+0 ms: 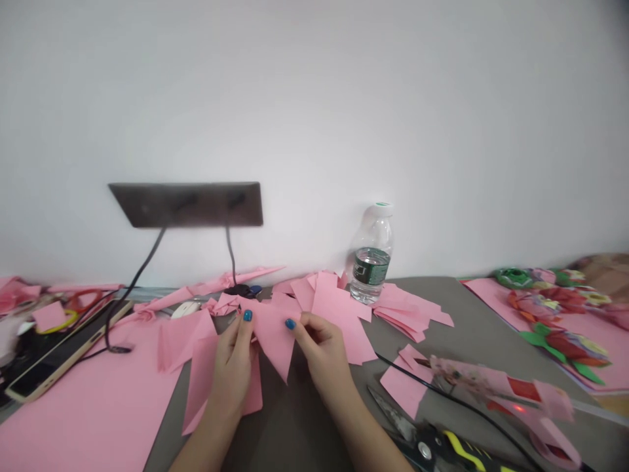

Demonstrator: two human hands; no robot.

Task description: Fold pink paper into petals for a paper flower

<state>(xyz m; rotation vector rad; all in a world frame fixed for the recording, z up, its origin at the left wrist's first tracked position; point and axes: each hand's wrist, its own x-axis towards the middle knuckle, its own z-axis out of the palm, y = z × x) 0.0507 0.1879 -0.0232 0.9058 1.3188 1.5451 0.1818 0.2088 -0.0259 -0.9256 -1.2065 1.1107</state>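
Note:
Between my two hands hangs a pink paper piece (275,334) with its pointed corner downward. My left hand (236,354) pinches its left upper edge between thumb and fingers. The thumb and fingers of my right hand (319,344) are closed at its right upper side. More pink paper pieces (339,314) lie just behind my right hand, and a folded pink sheet (199,387) lies beside and under my left hand.
A water bottle (372,262) stands by the wall. Right of my hands lie pliers (425,446) and a pink-wrapped glue gun (511,393) with its cable. Paper flowers (565,328) sit far right. On the left are a phone (63,354) and a large pink sheet (98,406).

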